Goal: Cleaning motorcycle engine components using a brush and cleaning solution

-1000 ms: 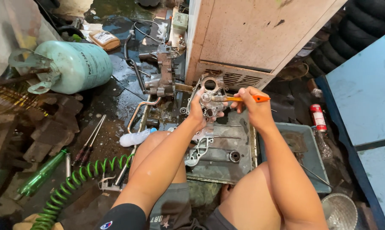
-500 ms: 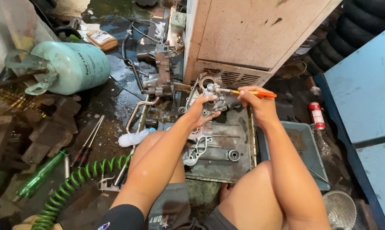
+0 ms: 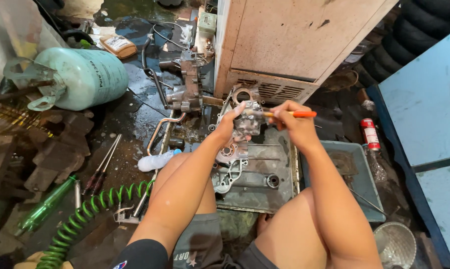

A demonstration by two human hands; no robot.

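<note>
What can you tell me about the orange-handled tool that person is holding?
The orange-handled tool is slim and pen-like, with a bright orange grip and a thin metal shaft; its tip is hidden from view. It lies almost level, pointing left. The right hand pinches it near the middle, with the orange end sticking out to the right. Its shaft reaches the small grey metal part that the left hand holds up above the dirty metal tray.

The small engine part (image 3: 246, 122) in the left hand (image 3: 230, 127) is dull grey cast metal, rough and grimy, like the metal casing (image 3: 255, 172) below it. The tool (image 3: 290, 114) in the right hand (image 3: 295, 124) has a glossy orange plastic handle. The pale green gas cylinder (image 3: 85, 77) is smooth painted metal, the floor (image 3: 130, 107) wet, dark and oily
</note>
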